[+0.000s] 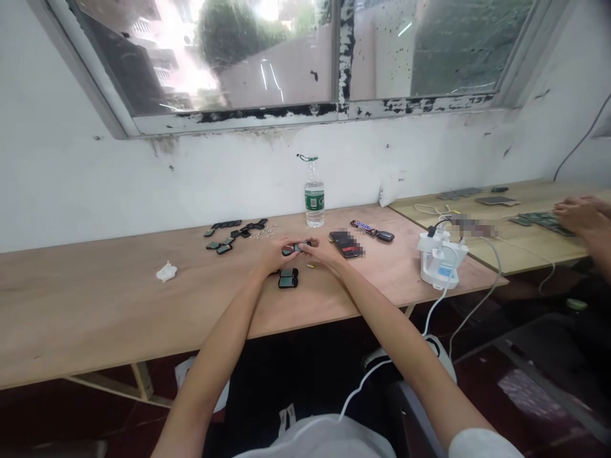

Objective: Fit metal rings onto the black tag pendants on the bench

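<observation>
- Head view: two bare forearms reaching forward over a plywood worktop (pixel 95 305), below a stained window.
- Left hand (pixel 275 256): fingers curled inward, tips pinching one side of a small dark plastic piece (pixel 298 248).
- Right hand (pixel 327 252): fingers curled in from the opposite side, pinching the same piece; exact finger placement too small to tell.
- Small dark plastic piece: held between both hands, close above the worktop.
- Just below the hands: two similar dark pieces (pixel 288 278), lying together and touching.
- Left of the hands: a loose cluster of dark pieces (pixel 233 235), right beside tiny metal parts (pixel 261 234).
- Right of the hands: a small brass-coloured part (pixel 310 265), a smartphone (pixel 346 244), a Snickers bar (pixel 363 226).
- Against the wall: a water bottle (pixel 314 194).
- Farther right: a white charging stand with cables (pixel 442 257).
- Far left: a crumpled white tissue (pixel 166 272).
- Far right: a co-worker's hand (pixel 580 214) over dark circuit boards (pixel 541 222) on a second worktop (pixel 534 194).
</observation>
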Action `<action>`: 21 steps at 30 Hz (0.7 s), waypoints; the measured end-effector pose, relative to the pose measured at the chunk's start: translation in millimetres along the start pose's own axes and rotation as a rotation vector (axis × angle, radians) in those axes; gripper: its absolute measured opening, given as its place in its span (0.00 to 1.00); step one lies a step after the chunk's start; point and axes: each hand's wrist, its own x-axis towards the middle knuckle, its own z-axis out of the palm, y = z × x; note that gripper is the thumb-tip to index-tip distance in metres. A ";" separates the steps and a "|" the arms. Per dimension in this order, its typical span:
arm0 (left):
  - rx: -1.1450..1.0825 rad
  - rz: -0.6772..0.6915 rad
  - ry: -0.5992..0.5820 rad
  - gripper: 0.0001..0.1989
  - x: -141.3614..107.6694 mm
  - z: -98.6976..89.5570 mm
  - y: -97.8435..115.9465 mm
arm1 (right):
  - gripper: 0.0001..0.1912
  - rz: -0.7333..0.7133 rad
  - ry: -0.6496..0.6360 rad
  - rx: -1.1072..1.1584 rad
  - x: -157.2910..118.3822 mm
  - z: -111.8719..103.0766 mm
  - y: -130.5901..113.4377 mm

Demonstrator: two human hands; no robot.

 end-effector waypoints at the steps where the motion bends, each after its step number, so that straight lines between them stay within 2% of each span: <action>1: -0.002 0.011 0.005 0.18 0.0 0.5 0.3 | 0.17 0.002 0.007 -0.003 -0.1 -0.1 0.6; 12: -0.030 0.004 -0.002 0.16 -0.2 1.9 -3.4 | 0.18 -0.016 -0.009 -0.002 -2.4 -0.6 0.2; 21: -0.057 -0.025 0.005 0.19 -0.6 7.3 -8.2 | 0.18 -0.015 -0.002 -0.018 -9.7 4.9 -5.8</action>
